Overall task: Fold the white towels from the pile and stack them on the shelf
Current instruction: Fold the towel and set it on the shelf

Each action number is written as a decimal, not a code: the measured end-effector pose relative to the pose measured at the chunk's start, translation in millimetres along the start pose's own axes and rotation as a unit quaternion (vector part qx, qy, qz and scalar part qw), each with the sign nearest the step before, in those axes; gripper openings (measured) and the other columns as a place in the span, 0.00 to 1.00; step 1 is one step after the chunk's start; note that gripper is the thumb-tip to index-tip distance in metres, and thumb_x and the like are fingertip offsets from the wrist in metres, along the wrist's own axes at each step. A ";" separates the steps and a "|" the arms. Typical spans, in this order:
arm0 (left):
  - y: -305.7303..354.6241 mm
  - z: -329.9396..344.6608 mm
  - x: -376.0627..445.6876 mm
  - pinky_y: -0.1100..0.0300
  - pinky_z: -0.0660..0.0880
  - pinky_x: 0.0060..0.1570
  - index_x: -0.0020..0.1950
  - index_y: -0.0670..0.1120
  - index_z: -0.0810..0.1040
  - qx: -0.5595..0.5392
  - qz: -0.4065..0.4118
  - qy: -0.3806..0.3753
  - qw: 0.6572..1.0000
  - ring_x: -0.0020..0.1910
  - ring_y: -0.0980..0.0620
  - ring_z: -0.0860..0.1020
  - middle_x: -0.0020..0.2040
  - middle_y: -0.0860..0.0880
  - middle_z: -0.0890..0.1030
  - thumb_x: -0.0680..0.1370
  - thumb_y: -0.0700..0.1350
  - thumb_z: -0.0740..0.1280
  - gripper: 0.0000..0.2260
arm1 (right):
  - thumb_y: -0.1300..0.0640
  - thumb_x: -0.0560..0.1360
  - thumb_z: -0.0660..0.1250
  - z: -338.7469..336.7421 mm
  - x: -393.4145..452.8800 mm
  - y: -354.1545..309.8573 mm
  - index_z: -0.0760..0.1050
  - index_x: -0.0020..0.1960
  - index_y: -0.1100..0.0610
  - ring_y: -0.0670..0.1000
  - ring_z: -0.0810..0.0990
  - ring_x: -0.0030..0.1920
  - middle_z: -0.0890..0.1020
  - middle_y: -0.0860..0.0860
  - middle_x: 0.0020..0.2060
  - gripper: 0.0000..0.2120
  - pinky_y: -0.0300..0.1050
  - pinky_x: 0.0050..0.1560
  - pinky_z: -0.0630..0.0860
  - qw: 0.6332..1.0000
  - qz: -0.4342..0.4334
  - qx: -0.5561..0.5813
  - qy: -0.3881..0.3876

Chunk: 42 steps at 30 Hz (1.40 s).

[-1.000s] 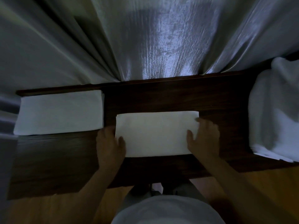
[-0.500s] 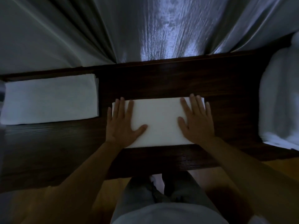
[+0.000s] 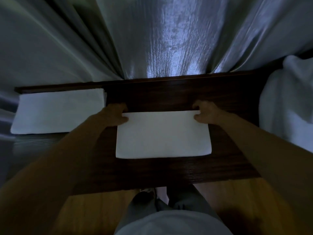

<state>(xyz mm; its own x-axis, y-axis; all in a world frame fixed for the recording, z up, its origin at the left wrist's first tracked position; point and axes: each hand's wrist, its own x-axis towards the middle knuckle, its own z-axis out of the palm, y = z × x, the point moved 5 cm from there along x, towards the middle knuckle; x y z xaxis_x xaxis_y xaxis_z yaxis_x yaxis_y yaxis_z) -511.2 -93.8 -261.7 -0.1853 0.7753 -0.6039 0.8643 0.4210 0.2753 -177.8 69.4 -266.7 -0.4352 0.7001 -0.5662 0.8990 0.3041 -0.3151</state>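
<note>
While folded towel (image 3: 163,134) lies on shelf (image 3: 169,95) — left hand (image 3: 115,114), right hand (image 3: 205,112) fingers pinch far corners.

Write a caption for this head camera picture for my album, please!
Both hands grip the far corners of a folded white towel on a dark shelf.

worktop (image 3: 169,170): dark wood, visible grain, low sheen | towel (image 3: 163,134): white cloth, matt, smooth-looking | stack (image 3: 57,114): same white matt cloth | pile (image 3: 288,106): white cloth, soft, rumpled | curtain (image 3: 169,39): grey fabric, glossy, crinkled texture | floor (image 3: 94,211): light wood, smooth
</note>
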 end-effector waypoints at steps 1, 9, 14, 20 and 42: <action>0.6 -4.2 2.3 0.55 0.71 0.63 0.72 0.44 0.71 -0.009 -0.010 -0.034 0.999 0.66 0.43 0.74 0.70 0.44 0.74 0.80 0.49 0.70 0.23 | 0.59 0.75 0.72 -4.1 4.5 0.4 0.75 0.67 0.59 0.59 0.78 0.61 0.79 0.59 0.62 0.21 0.47 0.59 0.76 1.000 0.011 0.014 -0.024; -4.9 -27.7 -27.4 0.55 0.73 0.54 0.55 0.49 0.79 -0.016 0.014 -0.099 0.995 0.56 0.49 0.76 0.58 0.50 0.77 0.75 0.56 0.74 0.15 | 0.52 0.75 0.76 -35.4 -32.5 -12.5 0.80 0.52 0.57 0.53 0.80 0.50 0.81 0.53 0.49 0.12 0.46 0.48 0.77 0.997 -0.043 -0.014 -0.065; -18.3 -58.3 -105.0 0.55 0.72 0.43 0.41 0.58 0.75 -0.035 0.114 0.020 0.993 0.45 0.53 0.78 0.43 0.54 0.79 0.72 0.55 0.77 0.11 | 0.56 0.72 0.78 -59.1 -104.7 -31.2 0.79 0.43 0.53 0.47 0.82 0.40 0.83 0.49 0.40 0.08 0.45 0.38 0.78 0.987 -0.097 0.117 0.051; -47.2 -100.6 -172.5 0.60 0.71 0.41 0.44 0.55 0.77 -0.066 0.136 0.196 0.969 0.44 0.56 0.78 0.45 0.55 0.80 0.72 0.48 0.78 0.10 | 0.58 0.71 0.79 -74.8 -151.8 -77.1 0.82 0.49 0.50 0.47 0.84 0.48 0.84 0.46 0.46 0.09 0.48 0.46 0.84 0.956 -0.144 0.182 0.183; -157.2 -83.6 -297.7 0.55 0.84 0.44 0.51 0.50 0.79 -0.340 -0.044 0.290 0.893 0.42 0.48 0.85 0.48 0.44 0.83 0.77 0.40 0.73 0.07 | 0.69 0.79 0.68 -35.3 -144.4 -219.6 0.80 0.57 0.63 0.57 0.84 0.53 0.82 0.58 0.50 0.08 0.50 0.51 0.85 0.905 -0.215 0.362 0.060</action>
<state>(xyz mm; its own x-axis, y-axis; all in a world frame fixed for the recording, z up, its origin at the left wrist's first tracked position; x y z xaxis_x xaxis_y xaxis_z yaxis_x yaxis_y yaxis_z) -631.0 -351.3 -62.7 -0.6197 0.7558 -0.2116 0.3861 0.5283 0.7562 -310.7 -75.6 -88.9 -0.6905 0.6954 -0.1990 0.3605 0.0924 -0.9282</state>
